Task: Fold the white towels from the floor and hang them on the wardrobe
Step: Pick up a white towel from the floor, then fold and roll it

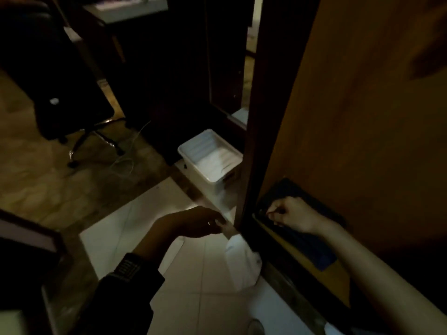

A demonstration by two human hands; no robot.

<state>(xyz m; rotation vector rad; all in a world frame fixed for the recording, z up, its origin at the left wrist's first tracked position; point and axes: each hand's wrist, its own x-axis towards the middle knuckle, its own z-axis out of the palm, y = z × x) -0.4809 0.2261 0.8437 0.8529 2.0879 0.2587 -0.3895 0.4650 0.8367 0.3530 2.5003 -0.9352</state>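
Left hand (203, 222) pinched a white towel (243, 259) hanging beside the wardrobe door (362, 105); right hand (291, 213), fisted, gripped something small against that door.

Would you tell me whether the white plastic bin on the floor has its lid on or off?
Off: the white plastic bin shows its open top and pale inside.

A wardrobe door (350, 105) fills the right side. The right hand (290, 215) is on its inner face, low down. The left hand (193, 222) is just left of the door's edge, above a towel (242, 264) on the floor (145, 226). Behind them a bin (210, 158) stands on the floor, with a chair (60, 93) far left.
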